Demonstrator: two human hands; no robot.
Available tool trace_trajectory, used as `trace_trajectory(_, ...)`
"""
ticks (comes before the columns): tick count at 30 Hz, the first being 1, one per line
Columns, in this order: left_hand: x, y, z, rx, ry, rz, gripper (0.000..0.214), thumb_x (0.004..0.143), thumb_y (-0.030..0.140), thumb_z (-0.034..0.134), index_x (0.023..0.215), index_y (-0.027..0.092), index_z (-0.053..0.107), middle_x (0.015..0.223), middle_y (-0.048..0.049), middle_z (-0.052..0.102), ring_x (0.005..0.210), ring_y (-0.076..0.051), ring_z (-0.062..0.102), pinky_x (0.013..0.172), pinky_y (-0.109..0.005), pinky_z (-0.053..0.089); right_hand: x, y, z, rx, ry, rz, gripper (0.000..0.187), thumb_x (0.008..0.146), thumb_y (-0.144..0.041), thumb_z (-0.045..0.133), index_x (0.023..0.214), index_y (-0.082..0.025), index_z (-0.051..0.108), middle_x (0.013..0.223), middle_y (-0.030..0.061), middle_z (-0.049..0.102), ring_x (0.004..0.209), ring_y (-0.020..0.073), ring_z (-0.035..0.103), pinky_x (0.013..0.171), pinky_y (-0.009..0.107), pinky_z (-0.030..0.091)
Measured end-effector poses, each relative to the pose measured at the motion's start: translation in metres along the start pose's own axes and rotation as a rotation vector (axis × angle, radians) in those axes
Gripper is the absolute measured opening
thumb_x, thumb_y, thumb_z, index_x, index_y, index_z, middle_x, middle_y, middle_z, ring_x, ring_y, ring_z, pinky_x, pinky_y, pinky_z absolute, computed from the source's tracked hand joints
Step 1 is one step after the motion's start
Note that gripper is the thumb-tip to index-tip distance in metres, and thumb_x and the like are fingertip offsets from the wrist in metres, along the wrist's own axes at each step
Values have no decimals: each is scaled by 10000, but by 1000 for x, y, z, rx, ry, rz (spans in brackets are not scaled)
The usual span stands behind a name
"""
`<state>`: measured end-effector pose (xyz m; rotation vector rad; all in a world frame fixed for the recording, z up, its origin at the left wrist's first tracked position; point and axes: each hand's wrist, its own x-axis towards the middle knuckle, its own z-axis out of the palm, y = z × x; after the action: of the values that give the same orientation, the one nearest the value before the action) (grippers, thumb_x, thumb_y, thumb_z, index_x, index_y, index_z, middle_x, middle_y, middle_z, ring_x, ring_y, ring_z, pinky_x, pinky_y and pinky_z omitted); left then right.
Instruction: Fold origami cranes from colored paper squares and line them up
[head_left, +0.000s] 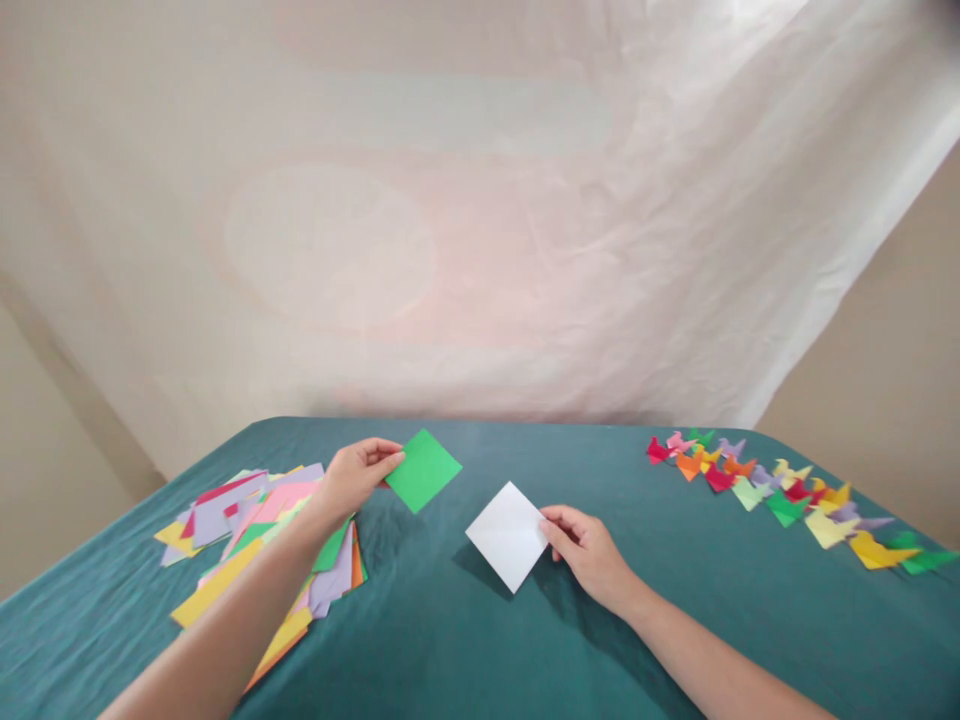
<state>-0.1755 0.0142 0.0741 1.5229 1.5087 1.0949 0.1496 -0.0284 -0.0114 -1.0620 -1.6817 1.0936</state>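
My left hand [356, 478] pinches one corner of a green paper square [424, 470] and holds it just above the teal tablecloth, right of the paper pile. My right hand [589, 552] grips the right corner of a white paper square [508, 535], lifted slightly off the cloth near the table's middle. The two squares are apart, green to the left and farther back, white to the right and nearer.
A loose pile of coloured paper squares [259, 545] lies at the left under my left forearm. Several small folded paper figures [787, 490] in many colours are strewn along the right side. A teal cloth [450, 640] covers the table; a pale sheet hangs behind.
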Motion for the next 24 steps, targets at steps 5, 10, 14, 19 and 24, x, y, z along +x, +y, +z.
trace_trajectory(5, -9, -29, -63, 246, -63, -111, 466, 646, 472, 643, 991, 158, 629, 749, -36, 674, 709, -189, 621, 549, -232, 469, -1, -2, 0, -35, 15, 10, 271, 850, -398, 471, 808, -159, 593, 685, 5, 572, 545, 103, 478, 538, 230, 397)
trace_trajectory(10, -28, -54, -106, 390, -8, -53, 457, 684, 491, 595, 972, 140, 642, 838, -63, 687, 793, -248, 628, 643, -288, 496, -1, -3, -1, -47, 11, 32, 286, 845, -414, 471, 814, -158, 594, 681, 4, 571, 537, 101, 470, 529, 226, 390)
trace_trajectory(14, -35, -53, -105, 641, 136, 84, 440, 699, 481, 571, 973, 143, 641, 1003, -114, 656, 933, -310, 595, 823, -390, 470, -1, -5, -1, -48, 12, 47, 289, 838, -415, 479, 837, -156, 608, 667, -3, 561, 531, 100, 466, 524, 224, 383)
trace_trajectory(19, -55, -12, -31, 693, -163, 371, 339, 816, 400, 501, 1090, 213, 575, 1093, -48, 600, 986, -211, 571, 872, -336, 462, -2, -7, 0, -3, 21, 62, 272, 840, -399, 487, 859, -157, 609, 688, 0, 566, 544, 101, 463, 533, 228, 378)
trace_trajectory(24, -71, 20, 62, 775, -331, 742, 418, 779, 197, 573, 1183, 254, 485, 1237, -65, 487, 1154, -219, 445, 968, -382, 378, -1, -5, -2, 52, 56, 85, 298, 845, -402, 483, 968, -160, 605, 699, 5, 578, 544, 107, 461, 519, 232, 364)
